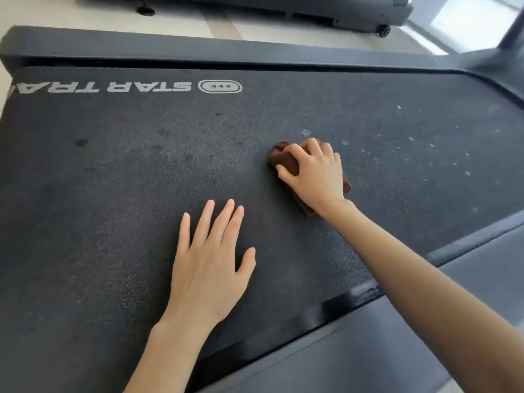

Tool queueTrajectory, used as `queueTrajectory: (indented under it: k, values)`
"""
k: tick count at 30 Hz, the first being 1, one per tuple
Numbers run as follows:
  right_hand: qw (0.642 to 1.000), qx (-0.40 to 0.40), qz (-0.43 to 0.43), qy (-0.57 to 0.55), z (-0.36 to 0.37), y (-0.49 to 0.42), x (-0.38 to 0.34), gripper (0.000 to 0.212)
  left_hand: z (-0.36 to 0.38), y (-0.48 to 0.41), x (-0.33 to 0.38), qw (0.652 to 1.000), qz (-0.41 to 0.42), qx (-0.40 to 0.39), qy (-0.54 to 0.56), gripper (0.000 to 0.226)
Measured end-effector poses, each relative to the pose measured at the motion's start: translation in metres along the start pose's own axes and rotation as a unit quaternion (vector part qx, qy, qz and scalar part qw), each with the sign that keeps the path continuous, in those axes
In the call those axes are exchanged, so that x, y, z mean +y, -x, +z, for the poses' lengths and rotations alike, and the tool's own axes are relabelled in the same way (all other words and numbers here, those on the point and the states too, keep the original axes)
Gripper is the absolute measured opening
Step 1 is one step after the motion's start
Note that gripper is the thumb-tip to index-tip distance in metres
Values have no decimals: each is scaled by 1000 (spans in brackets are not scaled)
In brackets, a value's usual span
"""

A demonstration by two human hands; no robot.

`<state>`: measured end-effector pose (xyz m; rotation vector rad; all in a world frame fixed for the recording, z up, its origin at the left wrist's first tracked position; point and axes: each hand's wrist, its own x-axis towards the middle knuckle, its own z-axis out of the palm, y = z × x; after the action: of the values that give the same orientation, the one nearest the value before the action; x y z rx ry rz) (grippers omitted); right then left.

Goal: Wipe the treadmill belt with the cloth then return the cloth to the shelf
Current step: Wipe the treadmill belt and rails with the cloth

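Note:
The black treadmill belt (119,194) fills most of the view, with white lettering near its far left. A bunched brown cloth (286,163) lies on the belt right of centre. My right hand (314,174) grips the cloth with curled fingers and presses it onto the belt. My left hand (209,265) rests flat on the belt nearer to me, fingers straight and spread. Pale specks (408,154) dot the belt to the right of the cloth. No shelf is in view.
A dark side rail (425,321) runs along the belt's near right edge, and another rail (198,49) borders the far side. Beyond lies a light floor and the base of a second machine (312,12) with a small wheel. An upright post (510,32) rises at far right.

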<state>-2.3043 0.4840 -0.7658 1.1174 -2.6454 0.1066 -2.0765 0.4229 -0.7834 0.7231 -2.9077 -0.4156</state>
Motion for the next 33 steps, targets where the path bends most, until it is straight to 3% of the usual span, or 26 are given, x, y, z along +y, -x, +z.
queueTrajectory:
  k: [8, 13, 23, 27, 31, 33]
  values:
    - [998, 34, -61, 8, -43, 156, 5, 34, 5, 2, 4, 1000, 15, -13, -16, 64]
    - [995, 41, -91, -25, -30, 112, 22, 36, 1, 6, 12, 999, 23, -24, -30, 64]
    - [1000, 15, 11, -15, 23, -55, 118, 44, 5, -4, 45, 999, -38, -22, -32, 63]
    - [998, 44, -53, -13, 8, 12, 118, 38, 20, -59, 88, 998, -55, -11, -12, 61]
    - [986, 71, -134, -71, -22, 121, 135, 28, 31, -102, 116, 996, -87, 12, 28, 59]
    - [980, 63, -154, -106, -24, 132, 147, 28, 38, -110, 125, 996, -73, 29, 31, 60]
